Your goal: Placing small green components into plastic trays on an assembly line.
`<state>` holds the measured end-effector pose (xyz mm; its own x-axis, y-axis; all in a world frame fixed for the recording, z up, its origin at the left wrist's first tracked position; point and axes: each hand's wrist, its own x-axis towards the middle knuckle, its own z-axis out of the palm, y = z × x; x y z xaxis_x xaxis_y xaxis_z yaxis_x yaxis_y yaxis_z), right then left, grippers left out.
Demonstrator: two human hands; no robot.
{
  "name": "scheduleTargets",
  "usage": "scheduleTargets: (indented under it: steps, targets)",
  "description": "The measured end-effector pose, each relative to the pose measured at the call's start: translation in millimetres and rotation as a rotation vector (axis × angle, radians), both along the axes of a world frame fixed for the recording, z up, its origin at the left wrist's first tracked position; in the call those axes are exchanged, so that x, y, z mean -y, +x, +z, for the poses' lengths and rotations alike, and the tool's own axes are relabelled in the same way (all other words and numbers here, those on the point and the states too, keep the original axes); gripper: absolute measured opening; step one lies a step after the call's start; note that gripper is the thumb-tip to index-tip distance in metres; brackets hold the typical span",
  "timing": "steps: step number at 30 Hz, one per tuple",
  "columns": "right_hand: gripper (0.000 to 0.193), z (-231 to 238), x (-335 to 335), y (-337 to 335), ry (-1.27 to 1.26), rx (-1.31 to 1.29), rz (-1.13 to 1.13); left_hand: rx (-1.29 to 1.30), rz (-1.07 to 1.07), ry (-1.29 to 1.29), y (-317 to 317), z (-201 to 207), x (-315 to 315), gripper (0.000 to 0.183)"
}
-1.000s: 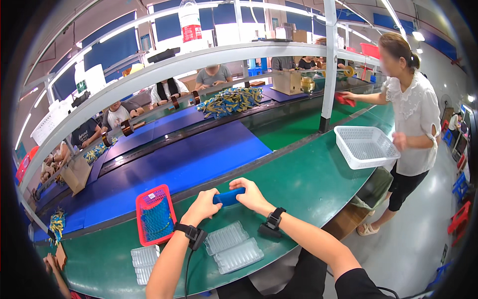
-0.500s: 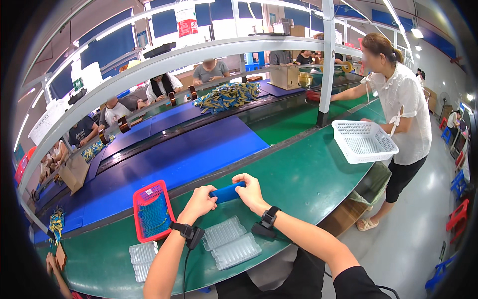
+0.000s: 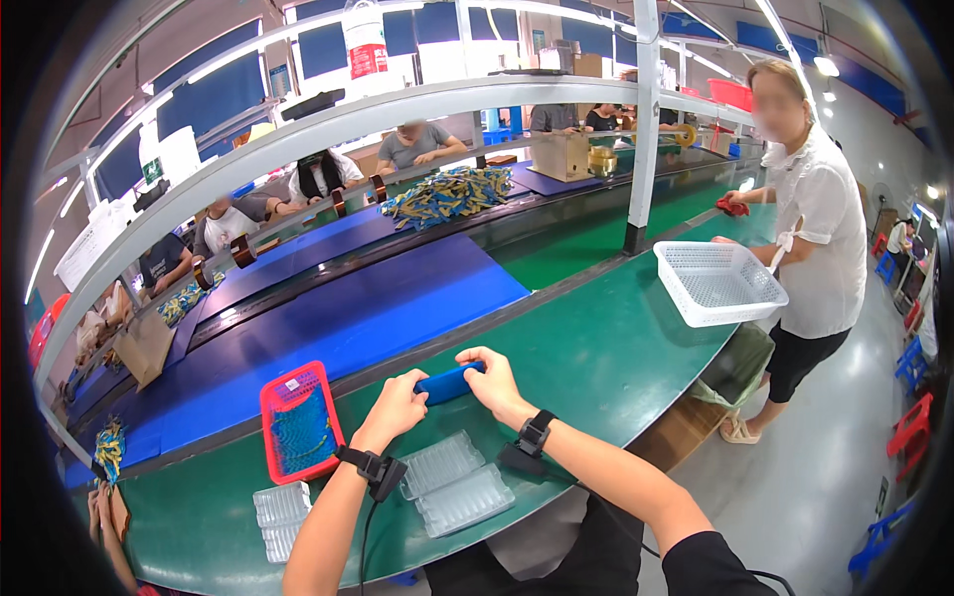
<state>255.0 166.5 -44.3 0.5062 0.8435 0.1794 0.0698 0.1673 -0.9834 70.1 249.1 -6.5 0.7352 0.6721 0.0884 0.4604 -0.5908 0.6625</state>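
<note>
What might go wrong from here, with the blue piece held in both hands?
The blue piece is gripped near its ends by the left hand and right hand, so it might slip if either loosens. The left-wrist device appears close to the clear tray and could nudge it. The device's cord might snag.

The blue piece (image 3: 445, 384) I held looked smooth and matt. Near me, the ribbed trays (image 3: 465, 503) were clear, glossy plastic, the red basket (image 3: 310, 375) plastic, the green worktop (image 3: 586, 377) smooth and shiny, the far carton (image 3: 559, 159) cardboard.
</note>
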Motion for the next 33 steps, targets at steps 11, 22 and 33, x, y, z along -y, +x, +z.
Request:
scheduleTargets:
  steps: [11,22,33]
  targets:
    - [0.037,-9,7,13,-0.055,0.174,0.163,-0.071,-0.01,-0.023,1,6,4,0.021]
    - [0.044,1,-9,15,-0.136,0.619,0.142,-0.358,0.212,-0.299,9,2,-28,0.031]
    - [0.045,2,-14,17,-0.213,0.759,0.06,-0.416,0.033,0.162,26,11,2,0.076]
